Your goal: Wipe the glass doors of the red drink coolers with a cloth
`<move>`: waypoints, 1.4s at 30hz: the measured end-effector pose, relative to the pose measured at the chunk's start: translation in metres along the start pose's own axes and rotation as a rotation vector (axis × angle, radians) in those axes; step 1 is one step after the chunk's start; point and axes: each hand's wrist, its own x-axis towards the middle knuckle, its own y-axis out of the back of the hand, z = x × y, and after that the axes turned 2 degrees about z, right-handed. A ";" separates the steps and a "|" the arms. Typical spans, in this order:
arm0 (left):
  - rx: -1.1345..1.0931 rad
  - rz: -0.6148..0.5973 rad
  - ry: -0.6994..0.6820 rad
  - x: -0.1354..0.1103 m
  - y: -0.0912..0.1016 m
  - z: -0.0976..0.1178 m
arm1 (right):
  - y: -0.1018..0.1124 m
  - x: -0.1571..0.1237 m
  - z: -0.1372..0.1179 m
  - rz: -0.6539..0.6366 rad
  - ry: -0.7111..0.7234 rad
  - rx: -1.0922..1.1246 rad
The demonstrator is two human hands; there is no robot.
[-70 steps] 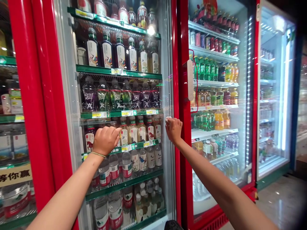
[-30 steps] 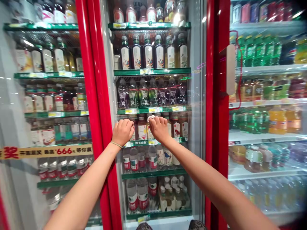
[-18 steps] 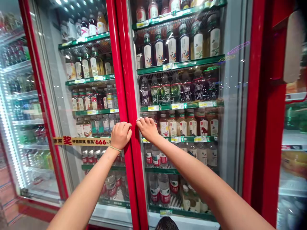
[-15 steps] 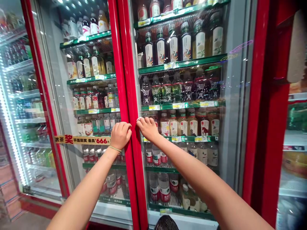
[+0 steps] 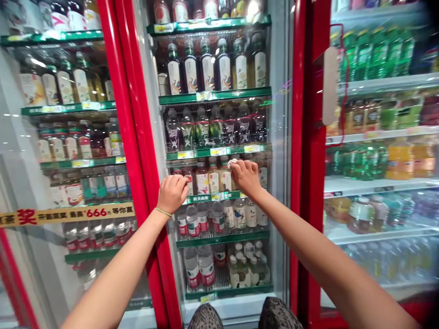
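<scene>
My right hand (image 5: 246, 177) is raised in front of the glass door (image 5: 279, 192) of a drinks fridge. A crumpled white tissue (image 5: 232, 162) is pinched between its fingertips. My left hand (image 5: 172, 194), with a thin band (image 5: 162, 211) at the wrist, is closed with its fingers curled. It sits at the inner edge of the red door frame (image 5: 146, 151); I cannot tell if it touches the frame or glass. Its palm and whatever it may hold are hidden. Behind both hands, tea bottles (image 5: 213, 179) stand on a green-edged shelf (image 5: 200, 198).
To the left is another glass door with a yellow promotional strip (image 5: 68, 214). A fridge of green bottles (image 5: 379, 52) stands at the right, beside a pale vertical handle-like piece (image 5: 329, 86). Dark patterned knees or shoe tips (image 5: 206, 316) show at the bottom.
The view has swung to the right. My right hand with the tissue has moved right across the glass, away from the door frame. My left hand has shifted slightly right relative to the frame.
</scene>
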 end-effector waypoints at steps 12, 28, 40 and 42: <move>-0.029 0.069 -0.210 0.036 -0.041 0.063 | 0.029 -0.089 0.144 0.045 -0.353 -0.175; 0.107 0.084 -0.179 -0.004 0.014 -0.023 | -0.019 0.020 -0.074 -0.056 -0.050 0.088; 0.221 0.055 -0.104 -0.065 0.068 -0.083 | -0.041 0.057 -0.231 -0.032 0.300 0.219; 0.224 0.052 -0.097 -0.066 0.068 -0.082 | -0.038 0.056 -0.229 -0.036 0.337 0.218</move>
